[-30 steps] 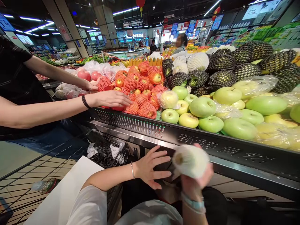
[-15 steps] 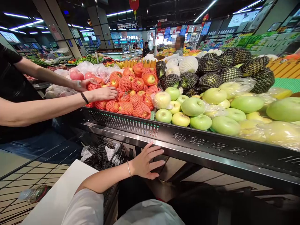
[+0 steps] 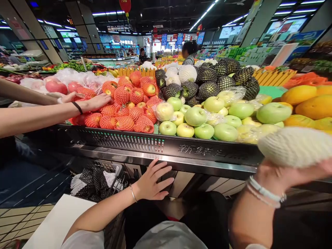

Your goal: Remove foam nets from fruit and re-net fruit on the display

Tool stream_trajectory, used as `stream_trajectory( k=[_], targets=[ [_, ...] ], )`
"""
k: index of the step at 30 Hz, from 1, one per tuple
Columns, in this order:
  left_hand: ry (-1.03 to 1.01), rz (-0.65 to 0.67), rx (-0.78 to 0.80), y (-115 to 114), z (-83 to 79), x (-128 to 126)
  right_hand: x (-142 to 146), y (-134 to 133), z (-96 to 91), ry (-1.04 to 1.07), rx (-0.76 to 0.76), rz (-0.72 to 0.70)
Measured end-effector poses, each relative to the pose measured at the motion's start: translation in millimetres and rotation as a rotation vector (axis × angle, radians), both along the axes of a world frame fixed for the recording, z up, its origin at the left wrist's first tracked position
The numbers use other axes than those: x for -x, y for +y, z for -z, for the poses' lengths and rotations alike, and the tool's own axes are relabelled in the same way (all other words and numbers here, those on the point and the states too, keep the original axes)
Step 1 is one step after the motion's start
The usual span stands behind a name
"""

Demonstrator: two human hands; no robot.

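Note:
My left hand (image 3: 155, 180) hovers in front of the stand's metal edge with fingers spread and nothing in it. At the right, my right hand (image 3: 281, 176) is raised, palm up, with a large pale fruit in a white foam net (image 3: 295, 147) in its grip. Motion blurs that fruit, and its kind does not show. Behind it are green apples (image 3: 195, 116), some in clear wrap. Red-netted apples (image 3: 124, 95) fill the section left of them. Two hands of another person (image 3: 97, 102) rest on those apples.
A black display tray (image 3: 116, 140) runs across the front. Dark-netted fruit (image 3: 207, 74) is piled behind the green apples, with yellow melons (image 3: 312, 103) at far right. Below stand a basket of netted items (image 3: 94, 183) and a wire cart (image 3: 23, 207) holding a white board (image 3: 59, 221).
My right hand has come into view at the right with the white-netted fruit. The view has turned rightward, showing the yellow melons. My left hand keeps its spread pose near the edge.

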State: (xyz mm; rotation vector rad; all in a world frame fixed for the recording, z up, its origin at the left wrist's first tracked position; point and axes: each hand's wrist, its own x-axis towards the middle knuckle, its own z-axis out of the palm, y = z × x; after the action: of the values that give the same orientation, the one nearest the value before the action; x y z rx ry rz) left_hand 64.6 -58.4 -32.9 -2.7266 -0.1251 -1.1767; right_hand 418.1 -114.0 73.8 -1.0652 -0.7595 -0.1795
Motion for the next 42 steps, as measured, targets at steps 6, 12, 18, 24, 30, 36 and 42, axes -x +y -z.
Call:
stream_trajectory(
  k=[6, 12, 18, 24, 30, 36, 42],
  targets=[
    [0.013, -0.015, -0.047, -5, -9.2, 1, -4, 121, -61.4, -0.327, 0.075, -0.056],
    [0.004, -0.028, -0.053, -8, -17.8, 2, 5, 195, -92.7, -0.78, 0.503, 0.185],
    [-0.015, -0.058, -0.058, -6, -20.9, 5, 17, 217, -84.3, -1.499, 0.791, 0.113],
    [-0.006, -0.071, -0.034, 0, -16.7, 5, 3, 237, -67.8, -1.649, 0.888, 0.07],
    [0.042, -0.057, 0.006, 2, -8.9, -2, -1, 245, -60.2, -1.52, 0.904, 0.041],
    [0.115, -0.06, 0.034, -2, -4.0, -6, 13, 249, -53.2, -1.467, 0.9, -0.073],
    [0.137, -0.066, 0.032, -6, -3.6, -7, -1, 254, -54.1, -1.404, 0.823, -0.225]
  ],
)
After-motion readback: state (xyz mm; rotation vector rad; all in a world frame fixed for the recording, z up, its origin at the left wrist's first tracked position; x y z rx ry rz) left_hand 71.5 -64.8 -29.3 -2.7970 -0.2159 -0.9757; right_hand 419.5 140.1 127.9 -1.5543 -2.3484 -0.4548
